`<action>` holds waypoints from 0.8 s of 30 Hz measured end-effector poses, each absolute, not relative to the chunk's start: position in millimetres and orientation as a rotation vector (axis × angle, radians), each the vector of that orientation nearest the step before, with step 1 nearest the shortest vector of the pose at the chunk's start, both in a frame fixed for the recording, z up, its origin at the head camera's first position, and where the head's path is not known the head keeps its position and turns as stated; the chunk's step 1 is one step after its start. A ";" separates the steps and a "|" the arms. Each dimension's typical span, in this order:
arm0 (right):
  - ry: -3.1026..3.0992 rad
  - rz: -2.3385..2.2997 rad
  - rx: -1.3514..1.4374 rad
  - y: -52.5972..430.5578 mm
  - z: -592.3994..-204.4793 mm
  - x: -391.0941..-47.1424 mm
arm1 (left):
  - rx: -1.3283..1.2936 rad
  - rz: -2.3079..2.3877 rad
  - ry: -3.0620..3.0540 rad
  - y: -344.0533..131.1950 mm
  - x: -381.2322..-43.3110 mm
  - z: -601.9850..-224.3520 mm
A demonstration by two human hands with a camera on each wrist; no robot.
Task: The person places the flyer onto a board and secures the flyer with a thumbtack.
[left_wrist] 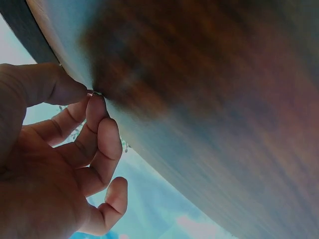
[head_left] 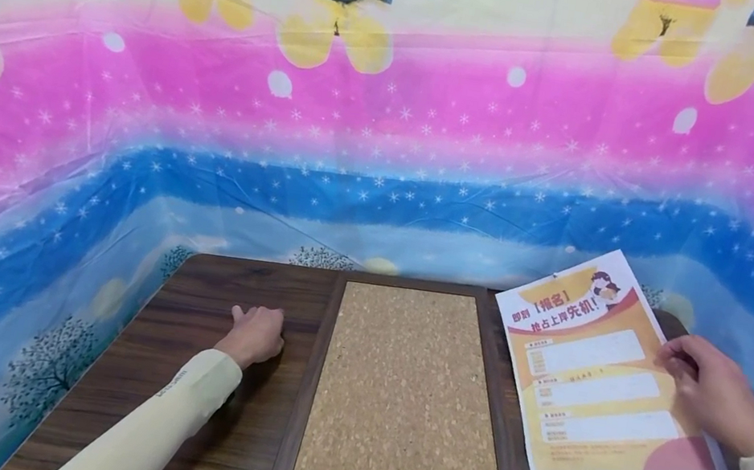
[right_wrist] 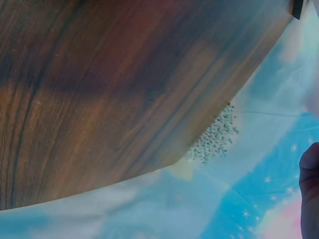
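My right hand [head_left: 719, 392] pinches the right edge of a printed paper flyer [head_left: 596, 381], white-bordered with orange, yellow and red printing. The flyer is tilted and held up over the right side of the table, overlapping the frame's right edge in the head view. To the left of a cork board [head_left: 406, 385] in a dark brown frame, my left hand [head_left: 252, 334] is low over the table. Its thumb and forefinger pinch a tiny, thin, shiny thing [left_wrist: 94, 93] in the left wrist view; I cannot tell its kind. Only a fingertip of the right hand [right_wrist: 310, 172] shows in the right wrist view.
The dark wood-grain table [head_left: 103, 405] carries the board flat at its middle. Behind it and along both sides hangs a colourful printed cloth [head_left: 435, 138] with pink and blue bands, close to the table's back edge.
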State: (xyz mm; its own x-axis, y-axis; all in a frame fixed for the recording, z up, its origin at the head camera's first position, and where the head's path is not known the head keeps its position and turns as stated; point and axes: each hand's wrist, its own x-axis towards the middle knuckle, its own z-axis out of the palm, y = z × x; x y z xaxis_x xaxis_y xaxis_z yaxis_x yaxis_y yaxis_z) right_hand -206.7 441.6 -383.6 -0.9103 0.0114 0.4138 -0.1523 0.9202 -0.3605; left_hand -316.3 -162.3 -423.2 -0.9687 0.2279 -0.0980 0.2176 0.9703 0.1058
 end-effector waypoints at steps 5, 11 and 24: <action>-2.594 0.544 0.146 440.5 -375.2 -202.8 | 0.356 0.180 3.017 -162.9 -314.0 -422.3; -2.566 0.538 0.168 436.7 -358.8 -201.4 | 0.388 0.217 3.027 -164.0 -311.7 -422.5; -2.510 0.552 0.158 417.7 -321.4 -201.8 | 0.393 0.213 3.030 -164.9 -309.7 -422.6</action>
State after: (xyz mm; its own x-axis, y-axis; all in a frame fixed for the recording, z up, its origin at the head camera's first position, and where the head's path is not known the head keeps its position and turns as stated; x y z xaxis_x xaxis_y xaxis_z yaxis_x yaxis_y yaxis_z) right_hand -201.8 417.7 -321.4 -0.8369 0.0050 0.5473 -0.2252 0.9082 -0.3527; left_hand -309.7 -164.9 -422.6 -0.9640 0.2589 -0.0599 0.2480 0.9575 0.1477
